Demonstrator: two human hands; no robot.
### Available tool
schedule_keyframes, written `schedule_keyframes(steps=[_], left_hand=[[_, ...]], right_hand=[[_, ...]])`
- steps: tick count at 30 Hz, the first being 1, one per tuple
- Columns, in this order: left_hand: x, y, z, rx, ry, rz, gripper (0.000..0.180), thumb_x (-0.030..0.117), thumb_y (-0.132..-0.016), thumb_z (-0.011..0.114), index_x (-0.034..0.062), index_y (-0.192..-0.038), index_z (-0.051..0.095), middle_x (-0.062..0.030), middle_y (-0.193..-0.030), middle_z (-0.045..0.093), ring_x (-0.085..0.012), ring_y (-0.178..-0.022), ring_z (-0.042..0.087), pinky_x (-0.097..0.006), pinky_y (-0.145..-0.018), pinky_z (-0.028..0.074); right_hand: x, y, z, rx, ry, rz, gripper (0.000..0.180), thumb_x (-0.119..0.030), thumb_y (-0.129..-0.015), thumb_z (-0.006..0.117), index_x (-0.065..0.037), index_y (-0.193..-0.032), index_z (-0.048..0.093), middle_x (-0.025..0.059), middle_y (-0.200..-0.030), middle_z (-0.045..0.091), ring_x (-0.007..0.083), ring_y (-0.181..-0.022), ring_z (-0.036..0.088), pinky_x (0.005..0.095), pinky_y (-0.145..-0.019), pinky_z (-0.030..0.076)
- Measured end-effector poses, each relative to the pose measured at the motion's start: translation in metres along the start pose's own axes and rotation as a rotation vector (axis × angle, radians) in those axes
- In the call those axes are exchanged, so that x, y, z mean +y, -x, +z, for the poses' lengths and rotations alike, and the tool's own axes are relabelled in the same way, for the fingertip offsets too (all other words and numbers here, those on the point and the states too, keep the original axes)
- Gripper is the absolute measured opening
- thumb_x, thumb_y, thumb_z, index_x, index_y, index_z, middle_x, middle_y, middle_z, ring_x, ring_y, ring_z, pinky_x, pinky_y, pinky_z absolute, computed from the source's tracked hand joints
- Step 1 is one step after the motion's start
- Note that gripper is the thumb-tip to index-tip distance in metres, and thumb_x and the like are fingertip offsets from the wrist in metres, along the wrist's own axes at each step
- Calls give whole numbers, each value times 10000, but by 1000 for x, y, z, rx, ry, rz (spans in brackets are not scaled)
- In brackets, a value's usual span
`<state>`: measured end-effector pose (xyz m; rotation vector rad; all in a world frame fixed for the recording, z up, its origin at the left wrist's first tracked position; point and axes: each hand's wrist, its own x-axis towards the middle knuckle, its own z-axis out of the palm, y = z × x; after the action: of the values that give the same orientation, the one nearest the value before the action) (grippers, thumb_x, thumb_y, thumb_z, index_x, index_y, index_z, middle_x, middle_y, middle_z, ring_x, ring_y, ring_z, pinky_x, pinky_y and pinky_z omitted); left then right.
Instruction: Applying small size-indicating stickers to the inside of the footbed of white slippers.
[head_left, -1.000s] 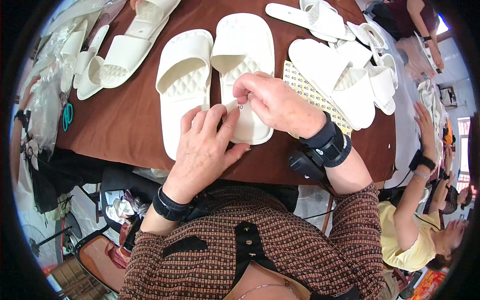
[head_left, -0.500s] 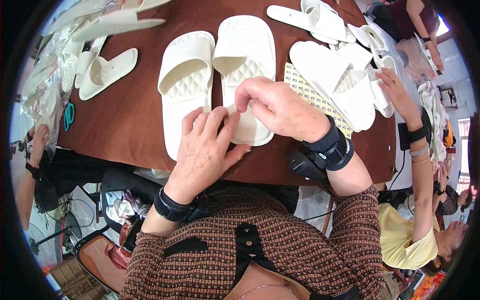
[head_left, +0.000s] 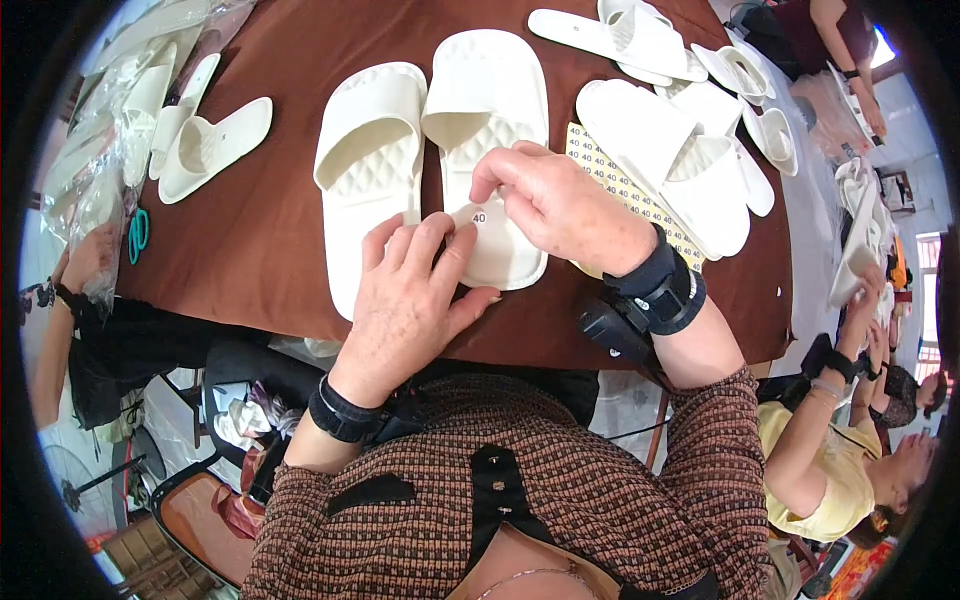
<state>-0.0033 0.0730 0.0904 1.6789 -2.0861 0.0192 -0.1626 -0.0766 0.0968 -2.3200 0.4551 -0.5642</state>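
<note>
Two white open-toe slippers lie side by side on the brown cloth, toes away from me: a left one [head_left: 370, 110] and a right one [head_left: 490, 75]. On the right slipper's heel area sits a small round white sticker [head_left: 479, 218] with dark print. My left hand [head_left: 405, 280] lies across the heel parts of both slippers, fingers stretched and spread, the thumb near the right heel's edge. Just beyond the sticker, my right hand [head_left: 570, 215] hovers with curled fingers, its index fingertip bent down; nothing shows in it.
A yellow sticker sheet [head_left: 590, 155] lies partly under a pile of white slippers [head_left: 640, 140] on the right. More slippers [head_left: 215, 150] and clear plastic bags [head_left: 90, 170] are at the left, by teal scissors [head_left: 138, 235]. Co-workers' hands [head_left: 868, 290] show at both sides.
My right hand has drawn back slightly, and the sticker on the right slipper's heel is now exposed. A co-worker's hand at the right has left the pile, with a slipper now raised there.
</note>
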Motion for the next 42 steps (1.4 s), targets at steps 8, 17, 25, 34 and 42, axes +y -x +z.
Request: schedule_keyframes(steps=[8, 17, 25, 34, 42], left_hand=[[7, 0, -6, -62, 22, -22, 670, 336, -711, 805, 57, -1278, 580, -102, -1171, 539, -304, -1094, 514, -445, -1022, 361], [0, -19, -6, -66, -92, 24, 722, 411, -714, 786, 59, -1301, 557, -106, -1127, 512, -309, -1060, 504, -469, -1011, 354], [-3, -10, 6, -37, -47, 83, 715, 464, -731, 777, 30, -1261, 570, -121, -1111, 512, -313, -1037, 516, -500, -1002, 359], [-2, -1, 5, 42, -116, 148, 647, 498, -787, 729, 30, -1208, 577, -104, -1003, 536, -290, -944, 538, -490, -941, 393], [-9, -8, 11, 89, -105, 172, 603, 501, -807, 703, 25, -1157, 581, -117, -962, 524, -307, -929, 534, -483, -912, 392]], right_hand=[[-1, 7, 0, 172, -29, 59, 202, 41, -855, 454, -18, -963, 613, 107, -877, 663, 217, -784, 648, 323, -716, 514], [-6, -6, -13, 268, -94, 33, 136, -4, -864, 490, -11, -947, 597, 169, -876, 634, 341, -834, 630, 411, -766, 508], [4, 7, -5, 331, -37, 41, 203, 63, -856, 476, -10, -980, 619, 132, -900, 647, 273, -884, 652, 358, -815, 518], [-7, 4, -4, 384, -114, -15, 172, 78, -916, 480, 2, -979, 620, 93, -970, 703, 172, -943, 676, 295, -849, 534], [-46, -7, -17, 344, -68, -114, 165, 86, -902, 483, 2, -979, 602, 101, -999, 682, 191, -934, 659, 304, -840, 526]])
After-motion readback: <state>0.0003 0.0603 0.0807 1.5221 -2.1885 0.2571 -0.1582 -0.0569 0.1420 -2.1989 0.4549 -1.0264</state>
